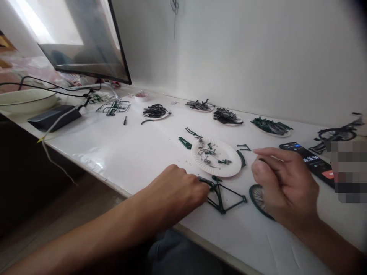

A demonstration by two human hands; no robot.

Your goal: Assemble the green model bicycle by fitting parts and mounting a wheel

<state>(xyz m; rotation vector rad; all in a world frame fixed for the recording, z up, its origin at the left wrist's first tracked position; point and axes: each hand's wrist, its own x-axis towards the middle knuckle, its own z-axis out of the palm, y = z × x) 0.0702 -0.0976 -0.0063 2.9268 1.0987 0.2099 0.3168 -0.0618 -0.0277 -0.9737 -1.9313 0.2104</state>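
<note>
My left hand [183, 191] is closed on the left end of a dark green bicycle frame [222, 198] at the table's front edge. My right hand [286, 183] is raised above the table, its thumb and fingers pinched round a small dark piece [261, 159], mostly hidden. Below it a spoked wheel [259, 198] lies partly covered. Behind the frame a white paper plate [196, 160] holds small green and grey parts. Around the plate are a green flat part [185, 143], a curved green part [241, 158] and a thin bracket [243, 147].
Plates of dark parts [156, 110] line the wall. A phone [306, 160] and an assembled model bicycle [338, 133] are at the right. At the left are a monitor [83, 38], a black box [54, 118], cables, a bowl [27, 101] and part sprues [114, 108].
</note>
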